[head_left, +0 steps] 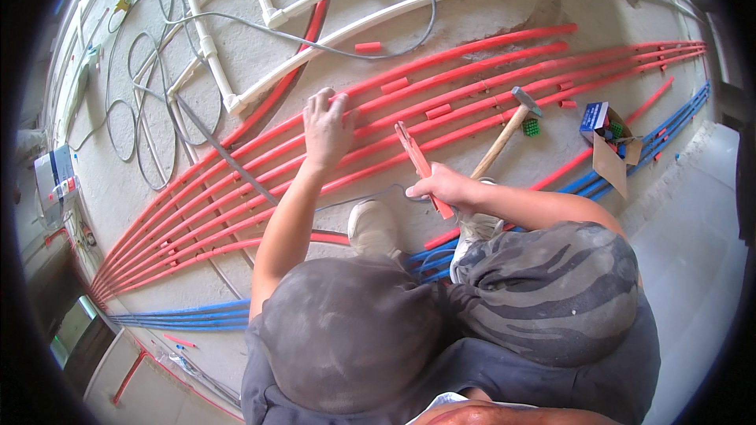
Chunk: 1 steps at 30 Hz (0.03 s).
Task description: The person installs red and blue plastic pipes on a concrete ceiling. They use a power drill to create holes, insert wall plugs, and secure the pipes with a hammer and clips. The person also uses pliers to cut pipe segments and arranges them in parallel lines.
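Observation:
Squatting over the floor, I have several long red conduit pipes [480, 83] running side by side in front of me. My left hand [327, 132] is over the upper pipes, with its fingers slightly bent and apart; whether the fingertips touch a pipe is unclear. My right hand [447, 187] is closed around a long red hand tool [415, 153] with two narrow bars, its tip tilted up and left over the lower pipes. Just right of that hand, a hammer [504, 135] with a wooden handle lies with its head toward the pipes.
Short red pipe pieces [438, 111] lie among the long ones. An opened cardboard box [608, 161] stands at right, near blue pipes [654, 145]. White pipes [354, 25] and a looped grey cable [130, 102] are at the far side. My shoes [372, 227] are close to the pipes.

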Motion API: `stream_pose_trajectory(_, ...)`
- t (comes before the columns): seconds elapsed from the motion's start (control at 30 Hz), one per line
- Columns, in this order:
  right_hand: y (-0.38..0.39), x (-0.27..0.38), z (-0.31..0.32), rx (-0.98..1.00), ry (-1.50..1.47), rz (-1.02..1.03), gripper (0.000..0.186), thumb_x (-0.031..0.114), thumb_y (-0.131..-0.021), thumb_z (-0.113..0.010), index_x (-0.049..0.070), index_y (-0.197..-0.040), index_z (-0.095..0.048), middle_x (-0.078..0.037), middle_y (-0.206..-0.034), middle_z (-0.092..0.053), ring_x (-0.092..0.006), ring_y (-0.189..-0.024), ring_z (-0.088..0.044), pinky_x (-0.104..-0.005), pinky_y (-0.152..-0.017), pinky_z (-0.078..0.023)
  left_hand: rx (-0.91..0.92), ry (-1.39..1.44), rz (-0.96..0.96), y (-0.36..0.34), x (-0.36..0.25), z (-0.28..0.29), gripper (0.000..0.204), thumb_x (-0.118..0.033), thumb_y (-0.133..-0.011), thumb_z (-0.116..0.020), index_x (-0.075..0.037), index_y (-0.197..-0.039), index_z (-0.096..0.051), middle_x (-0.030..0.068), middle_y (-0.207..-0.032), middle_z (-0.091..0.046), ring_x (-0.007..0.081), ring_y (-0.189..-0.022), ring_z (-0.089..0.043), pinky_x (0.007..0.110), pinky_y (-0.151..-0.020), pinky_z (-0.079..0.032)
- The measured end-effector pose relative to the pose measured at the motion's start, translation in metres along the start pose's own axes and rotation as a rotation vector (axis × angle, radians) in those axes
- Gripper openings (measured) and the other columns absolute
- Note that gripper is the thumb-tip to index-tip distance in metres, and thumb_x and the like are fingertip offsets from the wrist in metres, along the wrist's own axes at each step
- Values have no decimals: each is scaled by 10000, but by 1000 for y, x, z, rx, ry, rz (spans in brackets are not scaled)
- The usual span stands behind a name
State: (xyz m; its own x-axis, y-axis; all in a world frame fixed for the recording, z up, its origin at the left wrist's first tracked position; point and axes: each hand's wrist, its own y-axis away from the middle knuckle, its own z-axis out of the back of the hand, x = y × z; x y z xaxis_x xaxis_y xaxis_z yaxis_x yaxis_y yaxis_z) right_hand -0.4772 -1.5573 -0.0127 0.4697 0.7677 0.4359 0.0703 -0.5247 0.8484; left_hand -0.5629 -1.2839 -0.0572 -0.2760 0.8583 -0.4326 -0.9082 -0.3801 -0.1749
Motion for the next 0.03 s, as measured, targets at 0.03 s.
stream_pose_trajectory(0.03,0,-2,0,11,31,-13,383,269,-887,-790,61,-1071,-526,-39,-940,-551,-104,-857,-519,-324,-700,-454,-7,24,48,1,8,-4,413,-198,-861,-813,-65,-1239,-715,180,-1309,-607,354,-1224,-577,516,-1082,-451)
